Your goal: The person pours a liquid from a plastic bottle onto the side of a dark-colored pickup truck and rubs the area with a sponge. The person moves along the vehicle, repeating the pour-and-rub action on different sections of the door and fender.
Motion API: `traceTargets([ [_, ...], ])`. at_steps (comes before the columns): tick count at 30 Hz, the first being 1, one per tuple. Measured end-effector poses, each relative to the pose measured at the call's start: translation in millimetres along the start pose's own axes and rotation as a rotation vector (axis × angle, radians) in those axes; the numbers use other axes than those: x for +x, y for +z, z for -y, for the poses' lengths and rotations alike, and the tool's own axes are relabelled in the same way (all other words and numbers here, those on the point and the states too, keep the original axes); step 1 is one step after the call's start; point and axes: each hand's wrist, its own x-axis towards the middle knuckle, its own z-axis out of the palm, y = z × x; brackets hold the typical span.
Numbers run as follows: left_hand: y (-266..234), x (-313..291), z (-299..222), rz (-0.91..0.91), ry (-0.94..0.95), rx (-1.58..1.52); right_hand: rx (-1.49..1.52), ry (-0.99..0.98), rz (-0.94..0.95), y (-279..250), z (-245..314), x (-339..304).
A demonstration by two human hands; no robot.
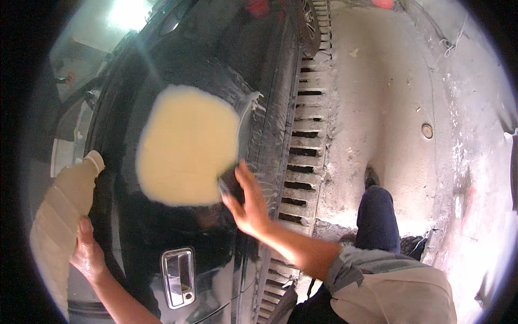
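Note:
A large cream-yellow filler patch (189, 146) with rounded edges covers part of a dark car door (145, 227). My right hand (249, 205) is closed on a small dark block (232, 182), which looks like a sanding block, pressed at the patch's lower right edge. At the far left, my left hand (89, 252) grips a big translucent plastic bottle (62, 208) of cloudy liquid, tilted with its neck toward the door. Whitish wet streaks (251, 105) run over the dark paint beside the patch.
Below the patch sits a chrome door handle (178, 278). A slotted drain grate (302, 167) runs along the car's side, with concrete floor (377, 108) beyond it. A wheel (309, 27) shows at the top. My leg (377, 216) stands on the floor, right of the grate.

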Motion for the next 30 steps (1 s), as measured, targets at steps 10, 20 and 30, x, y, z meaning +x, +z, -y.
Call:
traceTargets([
  [10, -20.9, -10.5, 15.6, 0.076, -0.145, 0.014, -0.032, -0.007, -0.043, -3.6, -17.7, 138.9],
  [20, -17.7, -13.6, 4.9, 0.063, -0.087, 0.135, 0.028, -0.381, 0.094, 0.1, 1.4, 188.3],
  [30, -22.2, -14.8, 8.1, 0.098, -0.166, 0.164, 0.014, -0.368, 0.050, -7.8, -11.7, 164.5],
])
